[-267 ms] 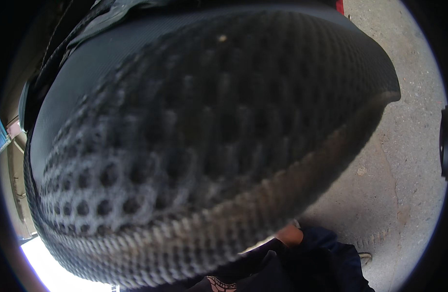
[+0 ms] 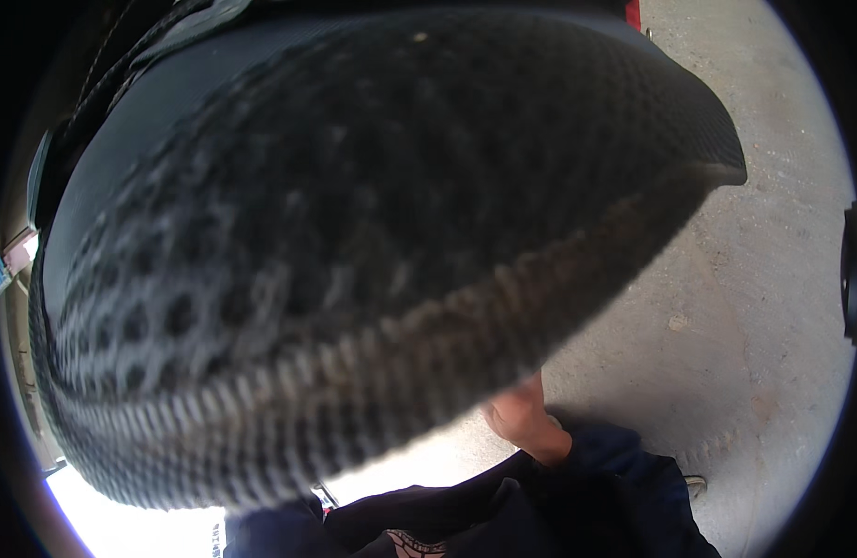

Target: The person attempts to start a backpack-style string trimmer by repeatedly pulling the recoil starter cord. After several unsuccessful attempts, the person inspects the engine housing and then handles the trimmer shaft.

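A large black mesh-covered pad [image 2: 354, 186], shaped like a vehicle seat, fills most of the head view very close up. Its honeycomb fabric is blurred, and a worn, brownish ribbed edge [image 2: 428, 325] runs along the near side. Below that edge my right hand [image 2: 526, 420] reaches up from a dark sleeve. The seat's edge hides its fingers, so I cannot see whether they hold anything. My left hand is out of sight.
Grey concrete floor [image 2: 726, 307] stretches along the right. A shoe tip [image 2: 695, 485] shows beside my dark clothing [image 2: 503, 511]. A smooth black panel [image 2: 112, 195] borders the mesh at left, and a small red part [image 2: 633, 14] shows at the top.
The mesh pad sits slightly higher and further left in the view. More of my right hand and wrist shows below its edge, further up and left than before.
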{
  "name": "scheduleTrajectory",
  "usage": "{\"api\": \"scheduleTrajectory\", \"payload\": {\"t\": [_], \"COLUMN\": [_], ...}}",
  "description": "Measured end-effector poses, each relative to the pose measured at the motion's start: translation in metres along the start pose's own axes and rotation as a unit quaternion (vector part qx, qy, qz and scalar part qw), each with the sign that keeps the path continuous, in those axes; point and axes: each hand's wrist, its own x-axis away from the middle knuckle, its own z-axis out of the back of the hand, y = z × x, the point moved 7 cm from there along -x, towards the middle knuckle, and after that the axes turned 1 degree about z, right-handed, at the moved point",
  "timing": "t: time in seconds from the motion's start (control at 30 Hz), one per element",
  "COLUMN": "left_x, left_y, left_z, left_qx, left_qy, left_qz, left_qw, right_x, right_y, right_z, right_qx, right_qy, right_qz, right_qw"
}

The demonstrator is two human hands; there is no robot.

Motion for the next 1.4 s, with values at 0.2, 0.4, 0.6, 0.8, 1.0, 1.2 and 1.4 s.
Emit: {"api": "scheduleTrajectory", "payload": {"t": [0.2, 0.4, 0.6, 0.8, 1.0, 1.2, 1.4], "left_x": [-0.02, -0.055, -0.061, -0.061, -0.077, -0.091, -0.104], "left_y": [0.006, 0.045, 0.074, 0.086, 0.08, 0.072, 0.054], "left_z": [-0.012, -0.046, -0.079, -0.08, -0.072, -0.07, -0.081], "left_qx": [-0.077, -0.232, -0.336, -0.331, -0.266, -0.262, -0.313], "left_qy": [-0.05, -0.117, -0.112, -0.106, -0.135, -0.115, -0.069], "left_qz": [0.001, -0.133, -0.181, -0.14, -0.03, 0.077, 0.227], "left_qw": [0.996, 0.957, 0.917, 0.927, 0.954, 0.955, 0.92], "right_x": [-0.002, 0.012, 0.054, -0.037, -0.107, -0.119, -0.058], "right_y": [-0.004, -0.05, -0.139, -0.181, -0.121, -0.148, -0.21], "right_z": [-0.003, 0.009, 0.04, 0.121, 0.142, 0.132, 0.072], "right_qx": [-0.107, 0.058, 0.312, 0.412, 0.29, 0.43, 0.38], "right_qy": [0.05, 0.108, 0.11, 0.15, -0.005, 0.049, 0.198], "right_qz": [-0.045, -0.023, 0.0, 0.034, -0.169, -0.122, -0.176], "right_qw": [0.992, 0.992, 0.944, 0.898, 0.942, 0.893, 0.886]}}
